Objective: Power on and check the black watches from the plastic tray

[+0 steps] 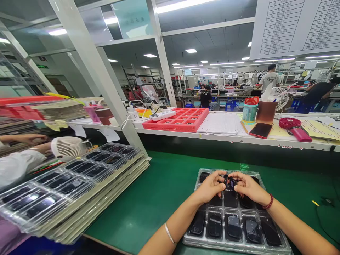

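Over the far half of a clear plastic tray (191, 240), my two hands meet with their fingers pinched. My left hand (209, 188) grips a small black piece (225, 180) between thumb and fingertips. Close beside it, my right hand (247, 187) holds a small black device with a screen (233, 183), tilted on edge. Whether the two pieces are joined I cannot tell. Below my hands, several dark rounded-corner devices (234, 226) lie in the tray's compartments. My wrists and fingers hide part of the far rows.
At left stands a tall stack of similar trays (111, 184), filled with dark devices. A co-worker's sleeve (16, 166) and a white fan (67, 147) are beyond it. The shelf ahead carries a red compartment tray (183, 118), papers (220, 123), a phone (261, 130) and a pink handheld fan (294, 128).
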`<state>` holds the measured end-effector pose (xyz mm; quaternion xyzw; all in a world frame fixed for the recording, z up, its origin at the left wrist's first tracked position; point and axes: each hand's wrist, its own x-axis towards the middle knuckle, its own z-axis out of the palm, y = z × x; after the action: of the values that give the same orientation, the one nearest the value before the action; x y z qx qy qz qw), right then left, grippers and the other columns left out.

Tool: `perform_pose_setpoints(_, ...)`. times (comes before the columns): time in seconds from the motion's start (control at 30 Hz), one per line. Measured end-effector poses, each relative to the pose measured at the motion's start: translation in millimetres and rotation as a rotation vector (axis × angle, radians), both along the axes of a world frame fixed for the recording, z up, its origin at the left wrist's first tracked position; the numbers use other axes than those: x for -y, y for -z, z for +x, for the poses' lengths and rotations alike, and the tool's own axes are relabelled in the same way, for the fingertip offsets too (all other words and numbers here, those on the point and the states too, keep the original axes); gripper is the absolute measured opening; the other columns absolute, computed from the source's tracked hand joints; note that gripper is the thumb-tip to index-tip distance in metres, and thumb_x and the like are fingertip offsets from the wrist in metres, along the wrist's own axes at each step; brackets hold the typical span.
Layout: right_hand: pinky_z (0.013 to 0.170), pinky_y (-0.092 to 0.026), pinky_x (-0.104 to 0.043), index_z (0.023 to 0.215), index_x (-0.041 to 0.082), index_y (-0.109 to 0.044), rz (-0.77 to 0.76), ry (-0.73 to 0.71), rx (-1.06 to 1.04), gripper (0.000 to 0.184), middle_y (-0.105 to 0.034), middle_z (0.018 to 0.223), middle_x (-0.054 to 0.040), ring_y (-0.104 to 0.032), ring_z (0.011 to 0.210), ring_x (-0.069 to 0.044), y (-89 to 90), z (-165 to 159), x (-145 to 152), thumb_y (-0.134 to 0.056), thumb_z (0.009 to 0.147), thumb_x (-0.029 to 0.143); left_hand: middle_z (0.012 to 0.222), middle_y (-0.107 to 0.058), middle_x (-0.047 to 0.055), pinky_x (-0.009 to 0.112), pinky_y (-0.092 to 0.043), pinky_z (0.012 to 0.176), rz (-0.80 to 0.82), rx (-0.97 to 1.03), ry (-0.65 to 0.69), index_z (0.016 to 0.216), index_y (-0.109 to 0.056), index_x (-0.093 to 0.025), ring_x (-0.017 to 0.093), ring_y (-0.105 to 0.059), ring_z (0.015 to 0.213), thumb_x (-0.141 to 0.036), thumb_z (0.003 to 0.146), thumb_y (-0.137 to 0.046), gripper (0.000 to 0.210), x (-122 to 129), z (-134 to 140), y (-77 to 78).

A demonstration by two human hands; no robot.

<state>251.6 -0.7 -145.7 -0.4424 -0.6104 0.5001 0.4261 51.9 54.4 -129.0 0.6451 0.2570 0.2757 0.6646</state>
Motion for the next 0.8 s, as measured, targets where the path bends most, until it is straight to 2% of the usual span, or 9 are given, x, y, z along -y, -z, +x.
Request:
perform_pose_setpoints(0.17,0.043,-0.040,-0.018,0.109,0.020,-0.052,-0.010,0.006,0.008,0.038,-0.048,0.063,0.0059,-0.041,0.045,-0.006,-2.7,-1.3,1.3,-0.066,0.076,0.031,0.088,-0.049,-0.001,0.018,-0.039,0.046,0.001,0.005,0.016,0.111,-0.048,-0.019,0.002,-0.049,0.050,-0.032,0.069,-0.069,0.049,-0.5,-0.5,2.0)
perform_pose_setpoints(0.3,0.043,-0.040,-0.018,0.108,0.021,-0.053,-0.003,0.010,0.002,0.037,-0.052,0.070,0.0040,-0.040,0.046,-0.005,-3.7,-1.5,1.8,-0.066,0.075,0.030,0.087,-0.049,-0.001,0.018,-0.040,0.047,-0.005,0.014,0.014,0.111,-0.048,-0.019,0.002,-0.048,0.050,-0.032,0.069,-0.069,0.049,-0.2,-0.3,2.1)
perform_pose_setpoints(0.43,0.042,-0.040,-0.017,0.107,0.020,-0.053,-0.018,0.006,0.010,0.035,-0.048,0.062,0.0063,-0.038,0.043,-0.005,-3.2,-1.4,1.8,-0.066,0.076,0.028,0.088,-0.050,0.000,0.018,-0.040,0.047,-0.005,0.002,0.022,0.110,-0.048,-0.019,0.002,-0.048,0.052,-0.032,0.069,-0.069,0.048,0.3,-0.3,-0.2)
perform_pose_setpoints(0.6,0.042,-0.041,-0.018,0.107,0.021,-0.054,-0.005,0.014,0.003,0.036,-0.057,0.088,-0.0006,-0.041,0.046,-0.003,-3.3,-1.5,1.6,-0.067,0.074,0.028,0.090,-0.051,0.001,0.018,-0.040,0.048,-0.002,-0.012,0.016,0.110,-0.049,-0.019,0.002,-0.048,0.053,-0.032,0.070,-0.068,0.047,0.6,-0.3,-0.8)
perform_pose_setpoints(0.8,0.043,-0.044,-0.018,0.113,0.021,-0.052,-0.008,0.002,-0.001,0.040,-0.057,0.093,-0.0019,-0.043,0.046,-0.003,-2.2,-1.4,1.6,-0.064,0.076,0.026,0.089,-0.051,0.001,0.018,-0.041,0.049,-0.015,0.007,0.014,0.111,-0.050,-0.018,0.003,-0.048,0.053,-0.033,0.068,-0.070,0.050,-1.1,0.1,4.4)
